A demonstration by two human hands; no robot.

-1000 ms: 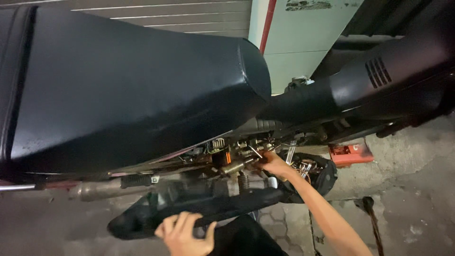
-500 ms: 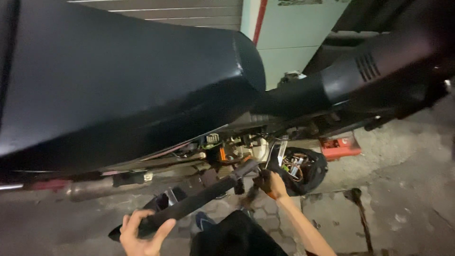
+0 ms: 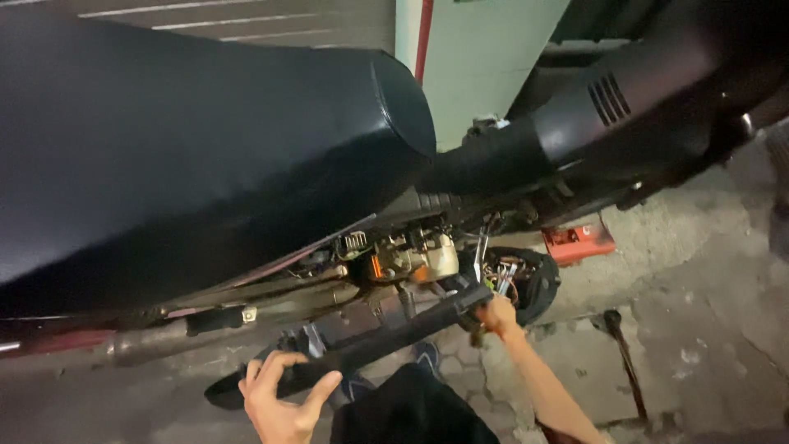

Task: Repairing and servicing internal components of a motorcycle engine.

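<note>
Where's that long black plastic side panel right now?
In the head view the black side panel sits low at centre, under the motorcycle seat, held between the left hand at its near end and the right hand by the exposed engine.

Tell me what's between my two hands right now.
In the head view, the long black panel spans the gap: left hand grips its lower end, right hand its upper end by the exposed engine parts.
</note>
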